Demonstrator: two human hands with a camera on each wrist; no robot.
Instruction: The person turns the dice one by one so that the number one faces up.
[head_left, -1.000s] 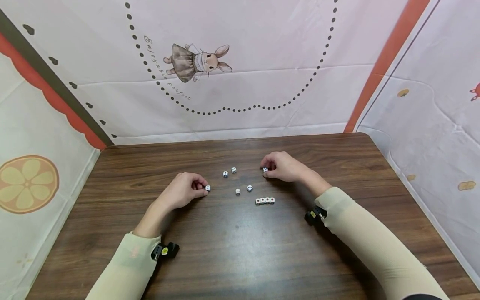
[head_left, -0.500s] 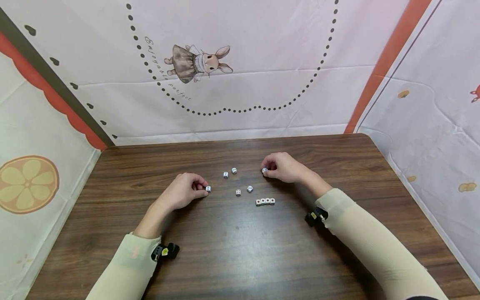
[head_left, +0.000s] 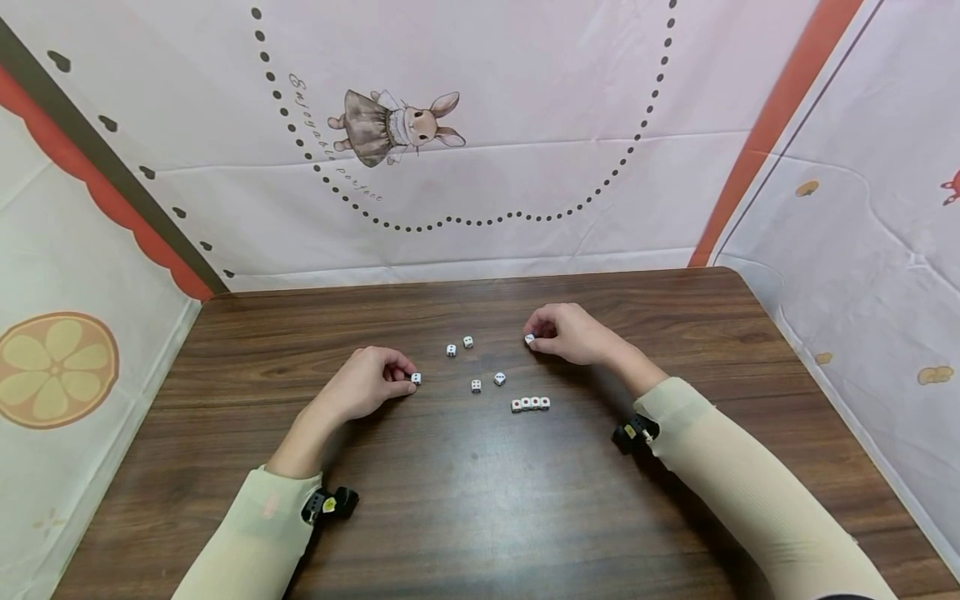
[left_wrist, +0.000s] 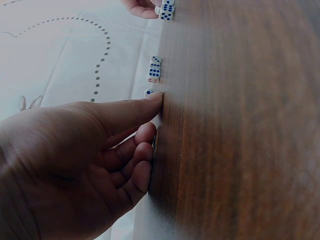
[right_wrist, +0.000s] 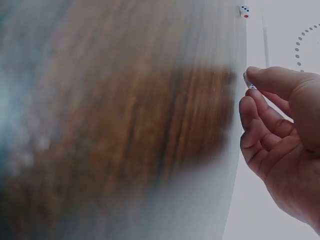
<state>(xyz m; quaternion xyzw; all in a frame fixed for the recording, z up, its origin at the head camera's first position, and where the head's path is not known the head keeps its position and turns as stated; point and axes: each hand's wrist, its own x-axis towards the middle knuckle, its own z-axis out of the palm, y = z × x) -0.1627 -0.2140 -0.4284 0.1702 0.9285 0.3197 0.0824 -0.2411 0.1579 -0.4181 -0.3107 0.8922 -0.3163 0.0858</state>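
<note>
Between thumb and fingers, my left hand (head_left: 370, 382) pinches a white die (head_left: 416, 378) at the tabletop. In the left wrist view its thumb (left_wrist: 135, 107) covers much of that die. Farther right, my right hand (head_left: 570, 333) pinches another white die (head_left: 529, 339), tilted at the fingertips; the right wrist view shows only a sliver of this die (right_wrist: 252, 86). Two loose dice, one nearer (head_left: 451, 351) and one farther back (head_left: 468, 342), lie between the hands. Closer to me sit a die (head_left: 476, 386) and a turned die (head_left: 500, 378).
A short row of several dice (head_left: 531, 404), red dots up, stands in front of the right hand. Everything rests on a brown wood-grain table (head_left: 450, 517). Printed cloth (head_left: 525, 167) hangs behind the back edge and at both sides.
The die in my right hand has turned between the fingers and shows a different face. My left hand and the loose dice look unmoved.
</note>
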